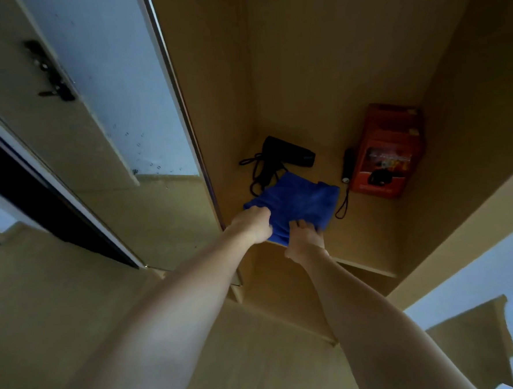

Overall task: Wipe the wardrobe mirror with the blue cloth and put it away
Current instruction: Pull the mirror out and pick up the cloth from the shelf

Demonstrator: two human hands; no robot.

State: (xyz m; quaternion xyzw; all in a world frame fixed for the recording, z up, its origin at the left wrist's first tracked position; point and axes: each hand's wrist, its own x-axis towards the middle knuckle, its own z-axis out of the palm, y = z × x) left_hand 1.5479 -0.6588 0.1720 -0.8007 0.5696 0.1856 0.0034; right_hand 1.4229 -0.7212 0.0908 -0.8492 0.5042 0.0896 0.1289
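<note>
1 blue cloth [295, 204], folded flat on wardrobe shelf [369, 241], near front edge. 2 hands on it: left hand [255, 226] fingers curled, gripping 9 o'clock edge; right hand [304, 236] fingers spread, pressing 6 o'clock edge. Risk, my read: cloth overhangs shelf lip, slides off on release; pushing deeper snags cord of hair dryer [289, 156] at 12 o'clock. Also 1 torch [348, 164], 1 red box [388, 153] at 2 o'clock. 1 mirror [128, 91] at 10 o'clock.
</note>
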